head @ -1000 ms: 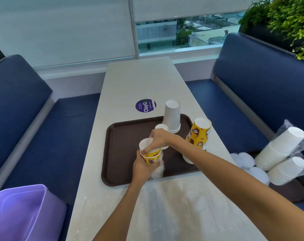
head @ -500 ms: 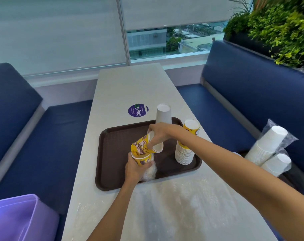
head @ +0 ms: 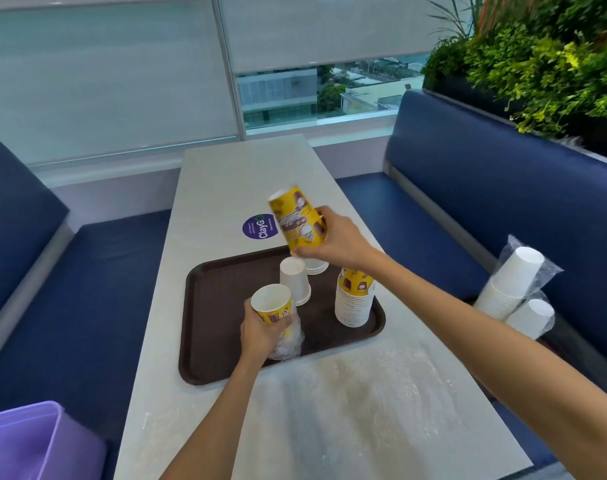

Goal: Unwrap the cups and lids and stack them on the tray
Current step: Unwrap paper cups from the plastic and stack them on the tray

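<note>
Right hand: we find its fingers curled round a yellow cup, tilted base-up above the tray, far edge.
Left hand: we note it gripping wrapped cups, upright, over the near edge.
Yellow stack: inverted, tray's right side.

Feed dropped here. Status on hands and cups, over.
Right hand holds yellow cup, bottom up, above tray. Left hand holds part-wrapped cups. Path to yellow stack clear.

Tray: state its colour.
The tray is dark brown; the head view shows it best.
</note>
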A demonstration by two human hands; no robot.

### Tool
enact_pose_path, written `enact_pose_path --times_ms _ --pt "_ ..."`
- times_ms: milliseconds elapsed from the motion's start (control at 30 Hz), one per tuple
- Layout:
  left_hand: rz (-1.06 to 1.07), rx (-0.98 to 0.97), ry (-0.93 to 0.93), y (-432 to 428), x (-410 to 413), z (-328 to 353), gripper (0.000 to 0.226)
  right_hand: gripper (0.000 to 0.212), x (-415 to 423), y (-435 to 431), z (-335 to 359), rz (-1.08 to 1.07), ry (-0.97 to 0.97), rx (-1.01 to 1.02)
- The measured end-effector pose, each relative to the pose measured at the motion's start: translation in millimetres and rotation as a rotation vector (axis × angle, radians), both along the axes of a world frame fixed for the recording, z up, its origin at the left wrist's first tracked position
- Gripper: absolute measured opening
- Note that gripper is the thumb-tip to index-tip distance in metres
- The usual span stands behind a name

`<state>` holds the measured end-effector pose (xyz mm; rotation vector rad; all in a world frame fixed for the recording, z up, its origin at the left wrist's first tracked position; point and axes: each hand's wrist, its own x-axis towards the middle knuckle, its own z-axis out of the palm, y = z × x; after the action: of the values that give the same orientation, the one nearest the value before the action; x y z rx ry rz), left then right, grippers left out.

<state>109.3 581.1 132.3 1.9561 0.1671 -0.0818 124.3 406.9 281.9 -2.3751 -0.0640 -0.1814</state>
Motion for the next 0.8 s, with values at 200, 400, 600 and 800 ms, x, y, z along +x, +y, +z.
enact_pose_path --times_ms 200,400,600,800 --pt "-0.017 -0.025 -0.019 -9 -5 8 0.079 0.068 -22 -53 -3 -0.245 -0.067 0.250" --pt "-0.039 -0.036 -0.047 -15 -14 16 0.079 0.074 -30 -67 -26 -0.284 0.042 0.245" --pt "-0.054 -0.042 -0.052 -15 -19 20 0.078 0.097 -30 -67 -36 -0.255 0.158 0.213" --pt "-0.068 -0.041 -0.079 -16 -19 29 0.078 0.081 -32 -39 -10 -0.228 -0.374 -0.036"
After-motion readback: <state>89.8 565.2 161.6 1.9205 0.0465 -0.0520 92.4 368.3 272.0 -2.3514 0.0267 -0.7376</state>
